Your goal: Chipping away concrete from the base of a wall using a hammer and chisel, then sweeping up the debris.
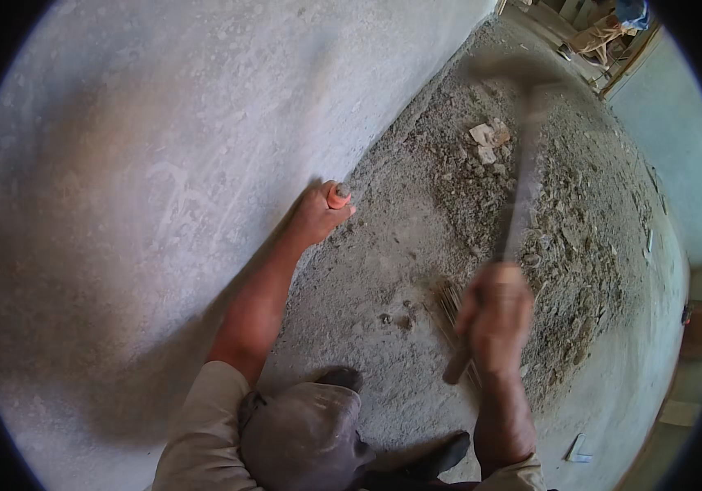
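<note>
My left hand (318,216) is closed around a chisel (339,194) with an orange-red grip, low against the pale plastered wall (179,164). Only the chisel's grey metal end and part of the grip show; its tip is hidden behind my hand and I cannot tell where it touches. In my right hand (500,315) is the handle of a hammer (524,180), gripped near its lower end. The hammer is smeared by motion, its head raised far out over the rubble and apart from the chisel.
Loose grey rubble (572,254) covers the floor on the right, with torn pale paper (488,137) on it. A bundle of thin sticks (449,304) lies partly under my right hand. An L-shaped piece (580,448) lies near right; dark shoes (449,454) stand close.
</note>
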